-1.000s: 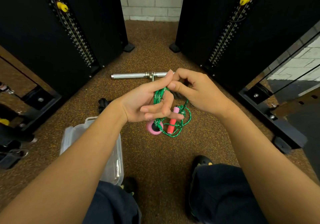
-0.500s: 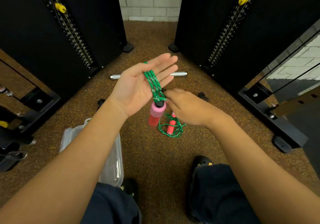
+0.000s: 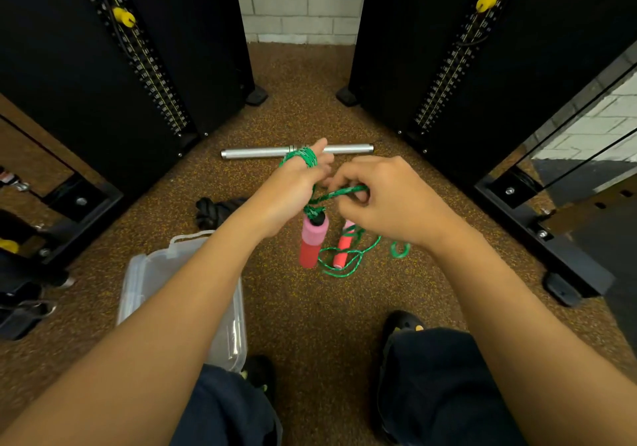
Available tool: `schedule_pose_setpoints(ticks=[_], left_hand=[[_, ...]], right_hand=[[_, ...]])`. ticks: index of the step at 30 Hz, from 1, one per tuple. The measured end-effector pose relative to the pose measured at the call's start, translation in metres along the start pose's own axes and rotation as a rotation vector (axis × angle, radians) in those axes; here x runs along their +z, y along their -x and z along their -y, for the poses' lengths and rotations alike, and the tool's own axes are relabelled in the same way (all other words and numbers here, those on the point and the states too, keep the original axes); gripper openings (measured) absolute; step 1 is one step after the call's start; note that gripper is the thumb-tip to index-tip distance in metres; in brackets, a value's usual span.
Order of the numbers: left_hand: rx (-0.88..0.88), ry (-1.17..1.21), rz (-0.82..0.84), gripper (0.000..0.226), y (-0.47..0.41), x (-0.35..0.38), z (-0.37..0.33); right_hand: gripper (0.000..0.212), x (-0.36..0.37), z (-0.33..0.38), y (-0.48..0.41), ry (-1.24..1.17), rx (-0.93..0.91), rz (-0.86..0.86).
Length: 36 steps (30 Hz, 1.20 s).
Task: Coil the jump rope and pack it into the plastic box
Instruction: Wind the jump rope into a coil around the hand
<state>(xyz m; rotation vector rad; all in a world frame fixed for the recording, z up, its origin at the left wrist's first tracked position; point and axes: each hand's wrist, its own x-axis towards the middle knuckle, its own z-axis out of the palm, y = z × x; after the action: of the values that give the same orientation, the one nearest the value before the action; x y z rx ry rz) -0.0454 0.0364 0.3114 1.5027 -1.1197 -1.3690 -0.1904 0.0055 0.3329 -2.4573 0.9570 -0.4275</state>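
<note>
Green braided cord of the jump rope (image 3: 339, 193) wraps my left hand (image 3: 293, 187) at the fingers, which stay spread as the former; my right hand (image 3: 389, 201) pinches the running strand just beside it. To coil well, I'd keep each turn snug beside the last, feeding slack evenly. One pink foam handle (image 3: 313, 240) hangs below the left hand; the other (image 3: 343, 249) lies on the floor amid loose loops. The plastic box (image 3: 144, 273) sits open, nearer me on the left.
</note>
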Motion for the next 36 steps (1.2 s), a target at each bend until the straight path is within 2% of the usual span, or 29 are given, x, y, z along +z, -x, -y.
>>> schedule_pose_setpoints(ticks=[2,4,7,11,15,19,22,24,26,28,30,33,36], left_hand=[[-0.02,-0.173,0.042,0.035,0.002,0.002,0.0],[-0.022,-0.255,0.152,0.055,0.006,0.003,-0.002],[-0.045,-0.118,0.387,0.062,0.015,0.007,-0.01],[-0.12,-0.086,0.555,0.083,0.017,0.01,-0.015],[-0.045,0.105,0.552,0.063,0.017,0.009,-0.018],[0.04,0.499,0.575,0.056,0.014,0.006,-0.02],[0.068,0.789,0.43,0.043,0.011,0.0,-0.023],[0.116,0.857,0.314,0.034,0.008,-0.006,-0.021],[0.144,0.661,0.198,0.031,0.007,-0.008,-0.02],[0.169,0.192,0.094,0.034,0.007,-0.009,-0.019],[0.196,-0.214,0.097,0.04,0.008,-0.008,-0.016],[0.224,-0.455,0.085,0.037,0.011,-0.006,-0.013],[0.267,-0.559,-0.058,0.025,0.009,-0.007,-0.013]], right_hand=[[0.015,-0.008,0.0,0.0,-0.046,0.001,-0.032],[0.011,-0.017,-0.003,0.0,-0.092,0.012,-0.075],[0.01,-0.028,-0.011,0.002,-0.188,0.072,-0.129],[0.016,-0.031,-0.02,0.004,-0.245,0.155,-0.127],[0.016,-0.025,-0.023,0.002,-0.235,0.178,-0.062],[0.026,-0.009,-0.019,0.0,-0.176,0.142,0.027],[0.015,-0.001,-0.017,-0.001,-0.16,0.124,0.085],[0.009,0.001,-0.019,-0.002,-0.186,0.134,0.126],[0.009,0.0,-0.021,-0.003,-0.289,0.154,0.169],[0.012,-0.005,-0.022,-0.002,-0.379,0.171,0.2],[0.017,-0.012,-0.023,0.0,-0.454,0.201,0.214],[0.018,-0.02,-0.024,0.002,-0.522,0.237,0.214],[0.015,-0.021,-0.024,0.003,-0.565,0.277,0.22]])
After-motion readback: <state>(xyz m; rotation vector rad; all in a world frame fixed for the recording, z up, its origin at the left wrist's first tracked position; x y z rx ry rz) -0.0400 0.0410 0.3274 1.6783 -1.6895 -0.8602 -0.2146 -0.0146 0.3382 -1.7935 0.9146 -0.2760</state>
